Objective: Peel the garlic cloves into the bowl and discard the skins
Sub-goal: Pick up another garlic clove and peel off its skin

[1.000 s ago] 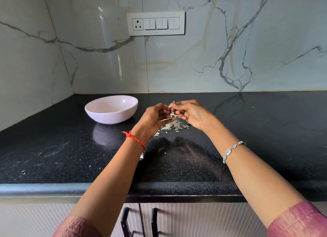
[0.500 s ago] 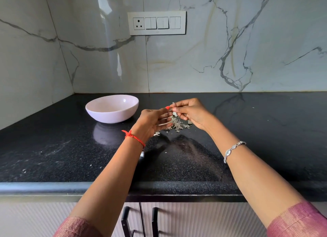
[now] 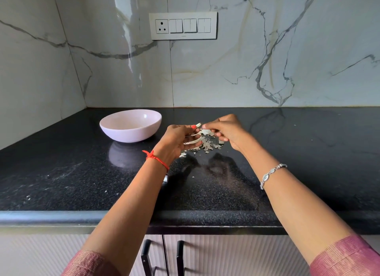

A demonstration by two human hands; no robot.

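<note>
Garlic peeling at a black table, two hands.
Left hand (image 3: pixel 176 141) and right hand (image 3: pixel 229 131) meet at the fingertips, the fingers of both curled and pinching one pale garlic (image 3: pixel 198 124) bit between them; clove or skin, cannot tell. Strips (image 3: pixel 192 142) of skin lie across the left fingers. Skins (image 3: pixel 206 146) heaped on table (image 3: pixel 61 172), 6 o'clock of hands. Bowl (image 3: pixel 127 134) upright, 10 o'clock of hands, apart from heap.
</note>
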